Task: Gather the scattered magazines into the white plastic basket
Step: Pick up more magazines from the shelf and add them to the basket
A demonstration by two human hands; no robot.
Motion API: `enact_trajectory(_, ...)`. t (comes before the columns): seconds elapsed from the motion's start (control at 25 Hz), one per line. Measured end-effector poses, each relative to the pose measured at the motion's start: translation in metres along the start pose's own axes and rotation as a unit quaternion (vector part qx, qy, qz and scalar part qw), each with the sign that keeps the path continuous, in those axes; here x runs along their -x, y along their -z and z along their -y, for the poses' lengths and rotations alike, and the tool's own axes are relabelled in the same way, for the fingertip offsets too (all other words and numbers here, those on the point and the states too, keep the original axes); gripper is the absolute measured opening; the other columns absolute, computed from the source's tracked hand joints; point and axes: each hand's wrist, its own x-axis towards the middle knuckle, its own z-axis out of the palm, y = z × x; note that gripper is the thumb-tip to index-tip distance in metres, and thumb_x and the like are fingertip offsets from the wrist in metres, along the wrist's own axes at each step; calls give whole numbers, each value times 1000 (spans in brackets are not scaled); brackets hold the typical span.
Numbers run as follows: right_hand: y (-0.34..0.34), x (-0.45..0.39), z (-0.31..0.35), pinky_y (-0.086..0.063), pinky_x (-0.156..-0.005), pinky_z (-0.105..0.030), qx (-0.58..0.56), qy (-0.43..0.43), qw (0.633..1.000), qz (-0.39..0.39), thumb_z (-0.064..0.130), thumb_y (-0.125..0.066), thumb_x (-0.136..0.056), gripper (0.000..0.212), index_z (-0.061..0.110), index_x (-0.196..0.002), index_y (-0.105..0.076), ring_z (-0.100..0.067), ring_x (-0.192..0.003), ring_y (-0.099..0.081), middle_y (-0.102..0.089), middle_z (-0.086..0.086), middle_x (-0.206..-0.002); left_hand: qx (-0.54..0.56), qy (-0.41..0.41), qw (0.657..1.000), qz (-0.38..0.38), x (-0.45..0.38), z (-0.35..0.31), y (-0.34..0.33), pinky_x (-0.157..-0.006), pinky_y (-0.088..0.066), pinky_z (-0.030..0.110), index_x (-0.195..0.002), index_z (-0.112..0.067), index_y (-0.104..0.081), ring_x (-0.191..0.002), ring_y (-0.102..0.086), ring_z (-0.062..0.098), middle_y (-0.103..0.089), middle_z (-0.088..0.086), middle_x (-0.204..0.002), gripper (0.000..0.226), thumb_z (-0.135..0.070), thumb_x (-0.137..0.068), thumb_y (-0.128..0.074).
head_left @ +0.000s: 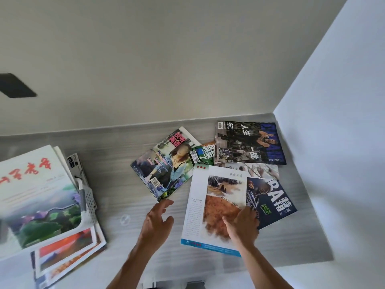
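I see the left hand [156, 219] over the grey tabletop [116, 180], fingers loose and spread, holding nothing, tips just short of the English-learning mag [164, 163]. Right hand [244, 225] lies on the landscape-painting mag [216, 205], thumb out, fingers curled at its right edge; can't tell if it's a real grip. NBA mag [273, 203] sits under that one, basketball mag [249, 142] at the back right corner. White plastic basket [88, 200] at left, w/ mags stacked in it.
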Motion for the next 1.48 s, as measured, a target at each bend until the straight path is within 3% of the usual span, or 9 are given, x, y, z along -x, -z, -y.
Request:
enact_trajectory(0.2,-1,10,6,-56,-78,-45,-132,-93,987,24,39,-81,-72,67,4,-116,-45,-37,-92,-63,-62,-22,-115,29,-14,999,-8,5,-2,9,-70,-44,8,-117,-36,-55,-109,-54,8,-57,-18,-121,42,-9,-84,-53)
enact_trajectory(0.32,9,38,42,-58,-69,-47,-234,28,971,30,11,-65,-78,20,9,-94,-53,-28,-70,-66,-71,-13,-86,59,-8,998,-23,12,3,26,-56,-47,7,-103,-37,-60,-93,-63,9,-66,-13,-107,40,-4,-83,-50)
enact_trajectory(0.44,23,91,104,-53,-62,-41,-295,180,937,50,4,-61,-77,18,11,-88,-49,-30,-68,-64,-68,-8,-76,114,-35,992,-37,18,-2,53,-64,-51,12,-98,-27,-66,-81,-66,15,-71,-1,-94,26,-5,-85,-61)
enact_trajectory(0.6,24,172,167,-49,-65,-30,-249,392,881,94,13,-58,-88,28,16,-116,-51,-17,-86,-64,-64,2,-104,279,-45,958,52,28,-12,102,-87,-56,28,-121,-26,-59,-101,-69,15,-72,0,-110,54,-35,-73,-81)
enact_trajectory(0.76,9,226,209,-49,-95,-22,-206,560,758,264,23,-64,-84,54,29,-134,-45,-1,-119,-52,-46,10,-132,303,-28,943,-132,45,27,181,-87,-56,49,-103,-20,-66,-94,-69,25,-74,7,-100,26,-26,-79,-57)
enact_trajectory(1.0,-17,220,296,-56,-83,-37,-250,355,859,269,1,-59,-89,60,29,-139,-39,-12,-89,-60,-51,4,-138,364,-88,924,-70,64,105,298,-95,-52,39,-117,-24,-64,-113,-63,18,-69,-3,-120,36,-24,-81,-68)
enact_trajectory(1.12,-40,227,338,-53,-60,-33,-323,244,825,395,2,-62,-86,35,24,-113,-61,-19,-72,-59,-69,3,-98,383,-85,917,-66,64,147,347,-95,-51,52,-118,-3,-65,-112,-63,35,-69,15,-120,35,-9,-84,-69)
enact_trajectory(1.24,-62,242,360,-44,-48,-25,-331,266,833,354,3,-65,-86,14,15,-83,-71,-19,-58,-52,-63,-6,-66,389,-52,911,-127,57,178,381,-87,-56,54,-107,8,-66,-100,-68,39,-74,17,-106,23,1,-86,-64)
enact_trajectory(1.48,-86,267,398,-55,-57,-19,-369,301,840,259,0,-61,-91,25,20,-80,-71,-11,-57,-64,-69,1,-75,372,-24,895,-244,13,210,419,-72,-57,29,-106,-25,-62,-87,-69,12,-74,-1,-102,47,15,-83,-55)
